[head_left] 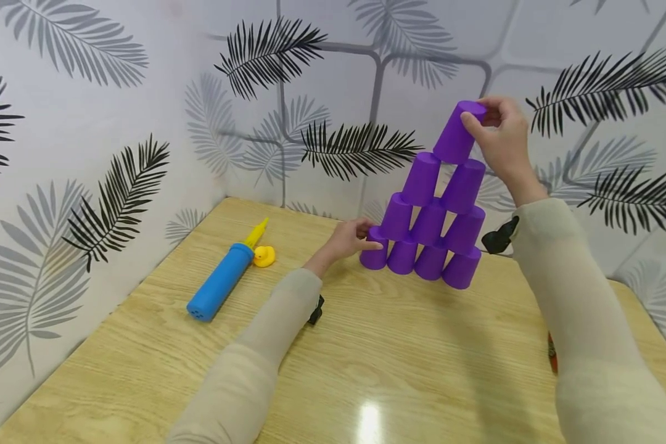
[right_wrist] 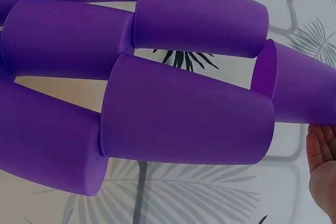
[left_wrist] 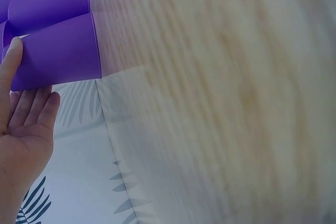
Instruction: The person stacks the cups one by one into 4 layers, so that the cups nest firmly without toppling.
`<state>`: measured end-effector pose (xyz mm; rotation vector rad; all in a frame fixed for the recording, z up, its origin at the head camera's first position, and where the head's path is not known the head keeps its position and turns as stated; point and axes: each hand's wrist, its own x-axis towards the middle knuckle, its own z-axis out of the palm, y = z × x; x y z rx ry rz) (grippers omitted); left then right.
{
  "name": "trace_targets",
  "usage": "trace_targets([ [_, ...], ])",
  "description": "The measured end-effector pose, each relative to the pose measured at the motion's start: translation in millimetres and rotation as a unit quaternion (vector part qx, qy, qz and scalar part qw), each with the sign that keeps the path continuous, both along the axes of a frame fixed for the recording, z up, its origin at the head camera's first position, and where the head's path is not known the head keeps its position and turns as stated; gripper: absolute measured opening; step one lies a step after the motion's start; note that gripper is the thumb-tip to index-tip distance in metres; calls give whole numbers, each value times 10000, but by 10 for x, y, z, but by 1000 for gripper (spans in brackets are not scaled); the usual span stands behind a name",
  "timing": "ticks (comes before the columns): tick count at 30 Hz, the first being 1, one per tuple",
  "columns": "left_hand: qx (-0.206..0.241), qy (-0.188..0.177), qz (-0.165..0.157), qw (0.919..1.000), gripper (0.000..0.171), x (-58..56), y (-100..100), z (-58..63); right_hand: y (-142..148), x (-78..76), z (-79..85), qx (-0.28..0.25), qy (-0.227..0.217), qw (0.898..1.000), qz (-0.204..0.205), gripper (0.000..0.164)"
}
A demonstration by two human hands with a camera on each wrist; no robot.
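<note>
Purple cups, upside down, form a pyramid against the patterned wall. My right hand [head_left: 502, 132] grips the topmost purple cup [head_left: 454, 137] near its closed end, thumb in front and fingers behind. That cup's rim is right at the tops of the two cups below it, and its open mouth shows in the right wrist view. Low on the left, my left hand [head_left: 348, 239] holds the end purple cup [left_wrist: 58, 51] of the bottom row between thumb and fingers. More purple cups [right_wrist: 189, 114] fill the rows between.
A blue hand pump [head_left: 221, 283] with a yellow nozzle lies on the left of the wooden table [head_left: 366, 345]. Beside the nozzle sits a yellow rubber duck [head_left: 264, 256]. A small reddish object [head_left: 552, 353] is partly hidden by the right sleeve.
</note>
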<state>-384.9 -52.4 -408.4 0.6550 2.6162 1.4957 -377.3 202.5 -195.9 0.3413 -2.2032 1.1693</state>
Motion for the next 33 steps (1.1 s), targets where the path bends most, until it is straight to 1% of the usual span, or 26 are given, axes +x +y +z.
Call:
trace_targets([
  [6, -70, -14, 30, 10000, 51, 7, -4, -8, 11, -12, -11, 159, -155, 9998, 10, 49],
  [13, -95, -5, -16, 10000, 51, 26, -4, 16, 11, -9, -2, 283, -305, 9991, 15, 52],
  [20, -137, 81, -22, 9999, 51, 17, 0, 25, 19, -3, 8, 255, -442, 9987, 50, 53],
  [33, -110, 74, -39, 9999, 51, 16, -17, 8, 19, 29, 4, 326, -576, 9977, 135, 55],
])
